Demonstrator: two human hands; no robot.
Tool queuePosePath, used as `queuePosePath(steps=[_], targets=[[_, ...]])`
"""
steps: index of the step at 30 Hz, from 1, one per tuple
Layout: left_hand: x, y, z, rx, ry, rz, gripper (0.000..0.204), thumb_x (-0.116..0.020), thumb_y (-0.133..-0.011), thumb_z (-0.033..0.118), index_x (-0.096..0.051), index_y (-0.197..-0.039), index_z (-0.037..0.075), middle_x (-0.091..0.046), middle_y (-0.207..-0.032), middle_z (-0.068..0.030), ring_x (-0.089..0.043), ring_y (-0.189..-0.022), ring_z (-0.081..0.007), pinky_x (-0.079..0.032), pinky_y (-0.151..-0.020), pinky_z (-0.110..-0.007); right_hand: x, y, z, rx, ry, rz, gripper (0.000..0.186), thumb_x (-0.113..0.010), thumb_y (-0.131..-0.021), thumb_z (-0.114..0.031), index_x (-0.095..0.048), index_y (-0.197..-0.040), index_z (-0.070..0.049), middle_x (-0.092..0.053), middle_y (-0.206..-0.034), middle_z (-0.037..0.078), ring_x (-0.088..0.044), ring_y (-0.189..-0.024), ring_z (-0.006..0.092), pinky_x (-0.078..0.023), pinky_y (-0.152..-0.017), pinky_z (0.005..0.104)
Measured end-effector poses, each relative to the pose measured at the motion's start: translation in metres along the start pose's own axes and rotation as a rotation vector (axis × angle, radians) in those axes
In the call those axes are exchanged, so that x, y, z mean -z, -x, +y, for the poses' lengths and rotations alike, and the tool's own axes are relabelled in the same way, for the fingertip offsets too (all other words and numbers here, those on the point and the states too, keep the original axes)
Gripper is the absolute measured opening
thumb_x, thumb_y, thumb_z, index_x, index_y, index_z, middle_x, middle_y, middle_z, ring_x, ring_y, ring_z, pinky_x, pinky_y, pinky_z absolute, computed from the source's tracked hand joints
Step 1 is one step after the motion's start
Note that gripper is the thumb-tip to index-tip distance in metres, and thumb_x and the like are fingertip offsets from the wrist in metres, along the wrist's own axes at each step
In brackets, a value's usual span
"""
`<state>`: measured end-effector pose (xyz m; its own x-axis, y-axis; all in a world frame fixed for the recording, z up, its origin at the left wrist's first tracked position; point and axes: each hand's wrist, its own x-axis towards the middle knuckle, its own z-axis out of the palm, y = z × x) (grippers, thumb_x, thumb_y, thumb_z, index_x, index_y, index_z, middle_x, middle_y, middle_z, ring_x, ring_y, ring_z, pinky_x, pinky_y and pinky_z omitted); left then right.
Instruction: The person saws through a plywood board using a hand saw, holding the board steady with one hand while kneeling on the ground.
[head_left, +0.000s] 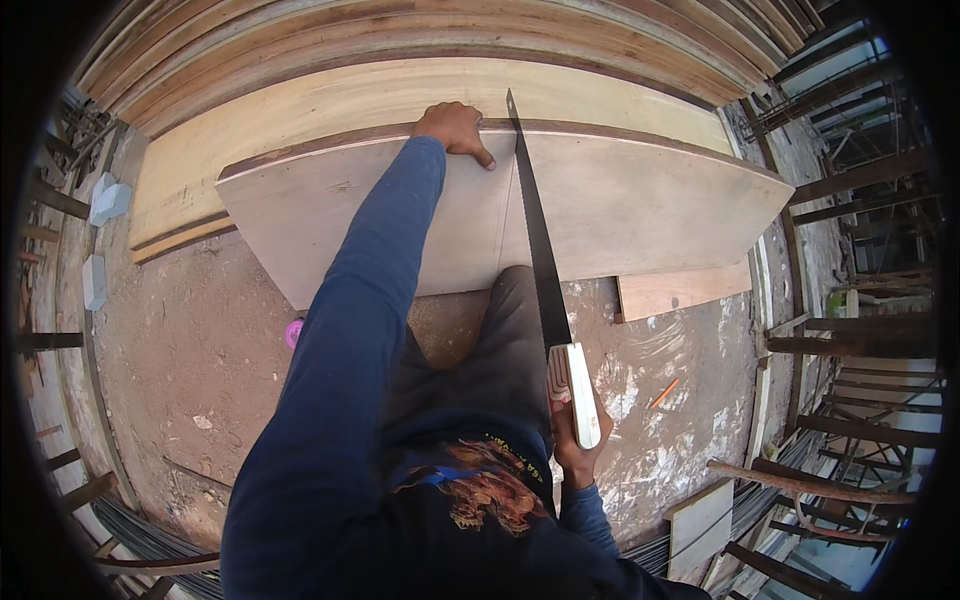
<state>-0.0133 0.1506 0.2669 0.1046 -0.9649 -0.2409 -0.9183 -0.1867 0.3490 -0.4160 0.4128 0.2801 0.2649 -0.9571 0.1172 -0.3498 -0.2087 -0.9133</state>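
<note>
A handsaw (538, 235) with a long dark blade and a white handle is in my right hand (578, 448), whose fingers are wrapped round the handle. Its blade points away from me and lies across a pale plywood board (650, 200), with the tip past the far edge. Just left of the blade, a thin drawn line (503, 220) crosses the board. My left hand (453, 130) grips the board's far edge left of the saw, thumb on the upper face and fingers over the edge. My right knee (515, 285) is at the board's near edge.
Beyond the board lies a yellowish panel (350, 95), then stacked long planks (420, 40). A smaller wood piece (685, 290) and an orange pencil (665, 393) are on the dirt floor to the right. Left are a purple ring (293, 333) and grey blocks (108, 200).
</note>
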Motion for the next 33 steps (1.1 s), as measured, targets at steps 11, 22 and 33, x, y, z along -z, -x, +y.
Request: queuePosePath(steps=[11,22,33], targets=[[-0.004,0.001,-0.003,-0.017,0.006,0.058,0.094,-0.087,-0.052,0.058,-0.066,-0.124,0.002,-0.071,-0.117,-0.0200,-0.067,-0.109,-0.0358,-0.052,-0.095,-0.043,-0.041,-0.072,0.025,-0.053,-0.046,-0.017,0.049,-0.066,-0.088,-0.008,-0.057,-0.135,0.005,-0.071,-0.112,0.018,-0.066,-0.104,0.0206,-0.051,-0.092,0.0327],[-0.006,0.012,0.019,-0.031,-0.016,0.065,0.085,-0.088,-0.052,0.056,-0.071,-0.117,0.005,-0.071,-0.117,-0.0174,-0.066,-0.112,-0.0336,-0.051,-0.097,-0.043,-0.102,-0.214,0.007,0.175,-0.127,0.140,0.020,-0.067,-0.085,-0.008,-0.066,-0.101,0.004,-0.058,-0.065,0.000,-0.049,-0.057,0.0078,-0.041,-0.052,0.0271],[-0.011,0.012,0.031,-0.048,-0.038,0.041,0.091,-0.086,-0.053,0.060,-0.067,-0.123,0.004,-0.071,-0.115,-0.0190,-0.066,-0.111,-0.0366,-0.051,-0.096,-0.044,-0.063,-0.186,0.015,-0.040,-0.133,0.033,0.038,-0.070,-0.082,-0.007,-0.065,-0.118,0.005,-0.070,-0.087,0.009,-0.062,-0.079,0.0146,-0.051,-0.074,0.0300]])
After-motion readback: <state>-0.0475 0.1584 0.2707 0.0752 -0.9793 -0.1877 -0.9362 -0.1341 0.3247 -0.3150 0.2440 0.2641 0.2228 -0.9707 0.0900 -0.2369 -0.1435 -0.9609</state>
